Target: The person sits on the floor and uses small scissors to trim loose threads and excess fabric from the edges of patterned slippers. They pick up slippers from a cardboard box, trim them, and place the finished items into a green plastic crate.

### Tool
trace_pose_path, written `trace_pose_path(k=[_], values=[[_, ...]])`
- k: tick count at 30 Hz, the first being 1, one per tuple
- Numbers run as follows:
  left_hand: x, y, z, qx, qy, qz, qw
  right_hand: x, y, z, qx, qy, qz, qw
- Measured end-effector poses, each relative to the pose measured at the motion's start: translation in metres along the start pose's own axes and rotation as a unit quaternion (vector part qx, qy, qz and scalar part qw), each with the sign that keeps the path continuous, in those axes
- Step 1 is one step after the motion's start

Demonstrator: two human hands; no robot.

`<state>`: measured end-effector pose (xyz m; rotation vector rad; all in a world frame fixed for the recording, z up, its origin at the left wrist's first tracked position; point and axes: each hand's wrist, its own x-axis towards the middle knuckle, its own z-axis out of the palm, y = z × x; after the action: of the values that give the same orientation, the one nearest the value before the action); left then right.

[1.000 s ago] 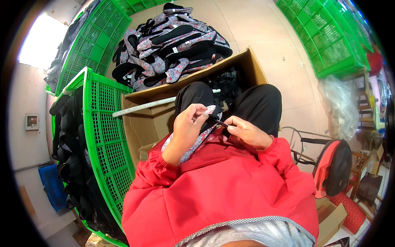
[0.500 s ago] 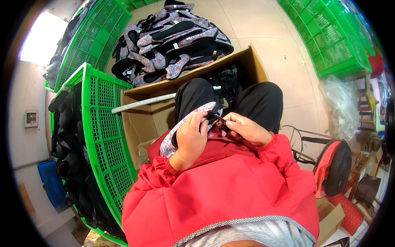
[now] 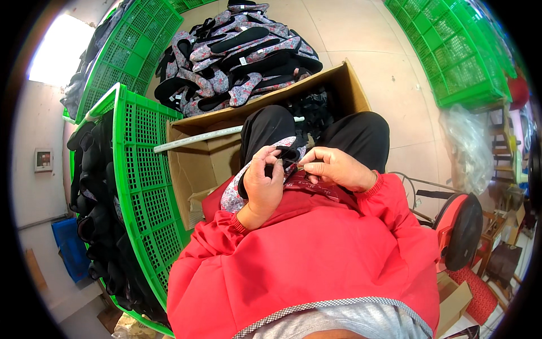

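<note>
Tiled floor (image 3: 389, 73) behind, nearer left hand (image 3: 263, 182) is pinching floral shoe (image 3: 231, 198) slanting up-right, right hand (image 3: 336, 168) beside, fingers narrow, hold unclear

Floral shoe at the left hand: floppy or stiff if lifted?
The floral shoe probably flexes: its cloth-looking surface curves past the left hand. Likely light too: similar shoes in the heap look slim. Seems unlikely to roll, given its long, narrow shape.
</note>
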<state>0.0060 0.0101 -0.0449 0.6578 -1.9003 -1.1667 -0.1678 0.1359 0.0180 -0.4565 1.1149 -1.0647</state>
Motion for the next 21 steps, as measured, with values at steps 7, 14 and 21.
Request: trace_pose_path(k=[7,14,21], values=[[-0.001,0.010,-0.002,0.025,-0.045,-0.019,0.999,0.008,-0.006,0.003,-0.053,0.063,-0.009,0.997],[-0.004,0.005,-0.002,0.047,-0.048,0.019,0.998,0.010,-0.003,-0.003,-0.079,0.087,-0.009,0.993],[-0.001,0.010,0.001,0.051,-0.029,0.036,0.998,0.013,0.002,-0.003,-0.118,0.089,-0.028,0.989]])
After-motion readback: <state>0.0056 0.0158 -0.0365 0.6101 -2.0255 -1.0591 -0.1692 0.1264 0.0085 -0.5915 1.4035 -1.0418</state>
